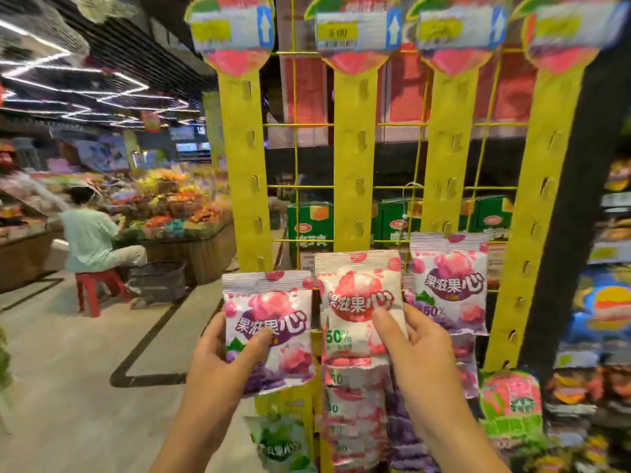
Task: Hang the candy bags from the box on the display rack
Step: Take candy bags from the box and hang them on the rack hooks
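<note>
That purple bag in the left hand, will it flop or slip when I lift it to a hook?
Probably light: the left hand holds the purple bag up by one side with thumb and fingers alone. Likely soft rather than stiff; its lower corner looks creased. The film looks smooth and may be slippery, so grip near the flat top seal.

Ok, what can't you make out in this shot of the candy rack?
Head view, all of it:
1. The box: outside the frame.
2. Whether the pink bag in the right hand is on a hook: the bag covers it.
3. Same for the purple bag in the left hand.
4. Price tags at the top: motion blur, unreadable.
5. Goods at the right edge: blurred.
</note>
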